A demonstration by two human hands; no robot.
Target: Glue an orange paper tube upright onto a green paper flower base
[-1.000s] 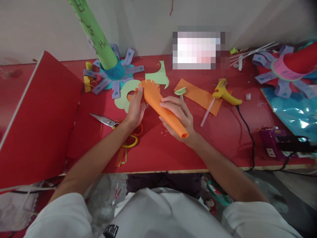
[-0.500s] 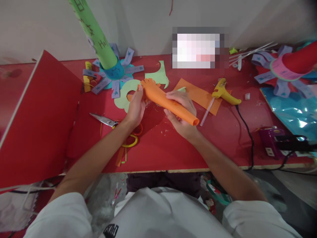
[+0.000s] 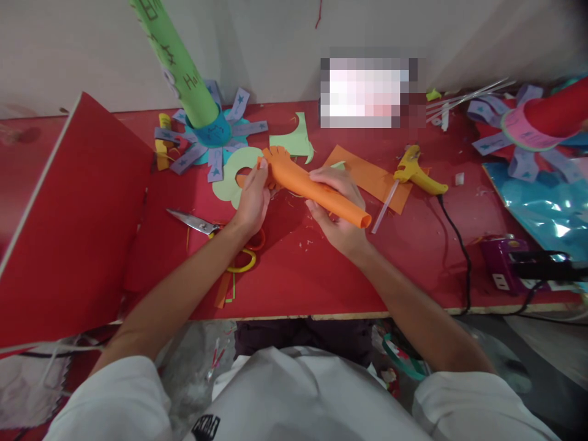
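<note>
Between forearms (image 3: 413, 306) and orange tube (image 3: 301, 180), red tabletop (image 3: 298, 282) lies open, scissors (image 3: 197, 224) crowding the left

It looks like a craft room: a flat red table (image 3: 285, 285) holds a yellow plastic glue gun (image 3: 416, 173), metal scissors with yellow and red handles (image 3: 201, 225) and a cut pale-green paper scrap (image 3: 294, 144)

Soft dim light, glare on blue sheet (image 3: 544, 205)
</note>
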